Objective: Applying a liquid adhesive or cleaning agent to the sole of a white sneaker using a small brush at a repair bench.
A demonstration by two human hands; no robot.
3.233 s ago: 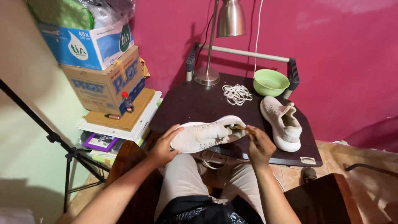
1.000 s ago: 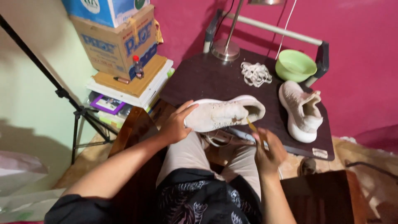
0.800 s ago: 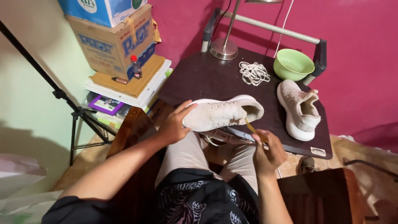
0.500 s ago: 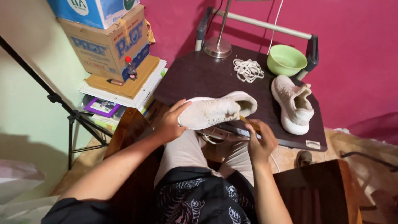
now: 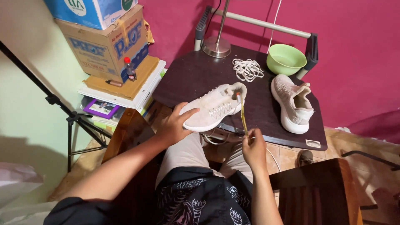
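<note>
Shoe [image 5: 212,107], off-white, held up over the near edge of the dark table [image 5: 196,75], toe end in the left hand [image 5: 174,125], heel end pointing away toward the far side. Left hand closed around the toe, thumb on top, fingers under the sole. The shoe tilts on its side, so the upper faces the camera.

Right hand [image 5: 254,148] sits below and to the right of that grip, fingers pinched shut on the lower end of a thin yellow-handled brush [image 5: 242,113]. The brush runs up from the pinch to the shoe's heel opening, its tip touching there.

Surroundings, big to small, placed from the left-hand grip:
- Table: under and beyond the held shoe, against a magenta wall.
- Cardboard boxes [image 5: 106,46]: stacked up and to the left, on a pile of flat books or boards.
- Tripod [image 5: 62,108]: black, far left.
- Second shoe [image 5: 292,102]: right of the grip, lying on the table, well apart from the held one.
- Green bowl [image 5: 286,59]: up and right, at the table's far edge, just beyond the second shoe.
- Lamp base [image 5: 216,46]: round metal, straight up from the grip, at the back of the table.
- Laces [image 5: 247,68]: white, loose coil between the lamp base and the bowl.
- Small bottle [image 5: 129,69]: red cap, on the stack beside the boxes.
</note>
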